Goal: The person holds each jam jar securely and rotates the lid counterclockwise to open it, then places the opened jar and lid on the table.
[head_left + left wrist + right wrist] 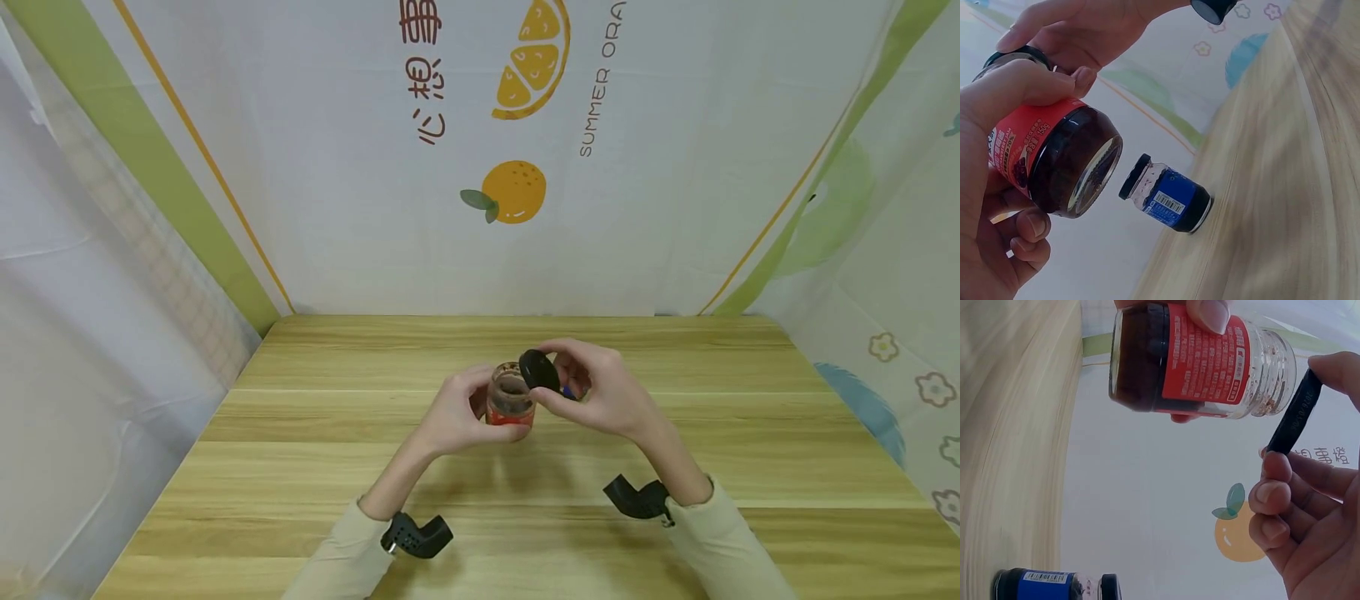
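Note:
My left hand [467,412] grips a glass jar [1204,369] with a red label and dark contents, held above the table. Its threaded mouth is uncovered, with bits of residue on the glass. Between thumb and fingers, my right hand [600,387] pinches a black lid [1297,412], tilted close beside the jar's mouth. In the head view the lid [539,371] overlaps the right side of the rim. A second jar [1175,200], with a blue label and its black lid on, stands upright on the table, mostly hidden behind my right hand in the head view.
The wooden table [300,483] reaches back to a white curtain [360,233] printed with oranges and lettering. More patterned cloth [885,350] hangs along the right side, and pale cloth [90,375] along the left. Each sleeve carries a black wrist camera mount [420,536].

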The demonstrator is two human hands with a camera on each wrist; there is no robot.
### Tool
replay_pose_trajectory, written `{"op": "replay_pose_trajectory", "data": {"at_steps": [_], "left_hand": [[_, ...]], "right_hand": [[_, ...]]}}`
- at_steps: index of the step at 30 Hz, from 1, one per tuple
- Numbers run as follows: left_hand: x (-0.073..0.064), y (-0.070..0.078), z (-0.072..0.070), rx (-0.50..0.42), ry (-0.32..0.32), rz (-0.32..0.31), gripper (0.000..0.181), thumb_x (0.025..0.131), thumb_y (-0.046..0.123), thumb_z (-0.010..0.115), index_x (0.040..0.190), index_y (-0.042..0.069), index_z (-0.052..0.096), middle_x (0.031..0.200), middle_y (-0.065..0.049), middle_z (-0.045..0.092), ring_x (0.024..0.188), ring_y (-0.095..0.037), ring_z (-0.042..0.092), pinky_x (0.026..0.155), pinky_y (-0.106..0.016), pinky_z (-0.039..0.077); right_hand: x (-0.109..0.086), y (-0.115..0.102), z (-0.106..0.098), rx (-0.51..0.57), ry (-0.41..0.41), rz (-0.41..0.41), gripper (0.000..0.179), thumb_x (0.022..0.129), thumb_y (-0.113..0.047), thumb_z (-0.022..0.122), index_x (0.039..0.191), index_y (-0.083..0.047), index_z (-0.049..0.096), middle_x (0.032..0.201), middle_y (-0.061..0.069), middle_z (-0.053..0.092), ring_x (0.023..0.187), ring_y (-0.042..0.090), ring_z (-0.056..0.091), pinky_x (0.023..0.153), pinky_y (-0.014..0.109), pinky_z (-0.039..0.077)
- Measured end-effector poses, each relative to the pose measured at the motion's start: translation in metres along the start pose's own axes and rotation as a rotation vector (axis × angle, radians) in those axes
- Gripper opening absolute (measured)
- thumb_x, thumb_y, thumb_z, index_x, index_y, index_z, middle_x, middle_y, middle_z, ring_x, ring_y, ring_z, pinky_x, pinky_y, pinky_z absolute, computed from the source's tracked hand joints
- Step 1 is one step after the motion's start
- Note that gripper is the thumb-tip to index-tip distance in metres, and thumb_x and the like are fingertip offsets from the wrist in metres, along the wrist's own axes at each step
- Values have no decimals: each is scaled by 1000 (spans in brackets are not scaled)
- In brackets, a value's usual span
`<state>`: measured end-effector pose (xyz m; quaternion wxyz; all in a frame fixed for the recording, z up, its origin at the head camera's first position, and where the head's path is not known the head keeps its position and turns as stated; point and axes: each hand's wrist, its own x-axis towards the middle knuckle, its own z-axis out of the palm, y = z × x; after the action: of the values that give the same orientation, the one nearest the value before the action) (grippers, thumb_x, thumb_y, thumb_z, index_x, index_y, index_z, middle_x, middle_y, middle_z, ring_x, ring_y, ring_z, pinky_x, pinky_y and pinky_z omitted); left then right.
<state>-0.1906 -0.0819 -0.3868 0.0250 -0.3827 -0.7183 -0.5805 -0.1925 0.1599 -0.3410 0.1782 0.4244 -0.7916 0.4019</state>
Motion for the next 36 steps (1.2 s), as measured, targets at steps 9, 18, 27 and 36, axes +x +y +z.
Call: {"op": "replay_pose_trajectory", "data": {"at_steps": [9,18,27,36], "left_hand": [[0,3,-3,94,75,-61,32,77,13,88,105,11,72,89,0,60,63,-14,46,55,-23,40],[1,3,-4,135,149,-98,37,76,13,89,109,10,72,93,-2,62,65,-14,51,56,-24,45],[3,1,-7,239,228,-138,35,73,17,91,102,11,73,84,1,61,59,-13,50,51,-26,43],[3,-3,-14,250,277,-187,34,74,18,91,101,10,72,89,-1,63,61,-14,54,53,-26,46]], "right_hand": [[0,5,-1,-4,12,39,39,89,-21,76,123,-6,64,75,-6,56,54,6,48,49,27,44],[0,10,-1,15,3,95,43,86,-13,77,123,-2,59,81,-5,62,60,7,56,54,34,50],[3,13,1,80,-30,174,44,86,-11,77,123,-2,54,85,0,64,65,11,61,60,30,53],[4,19,6,103,-21,202,46,88,-10,76,125,-3,50,90,1,67,71,13,65,65,30,54]]}}
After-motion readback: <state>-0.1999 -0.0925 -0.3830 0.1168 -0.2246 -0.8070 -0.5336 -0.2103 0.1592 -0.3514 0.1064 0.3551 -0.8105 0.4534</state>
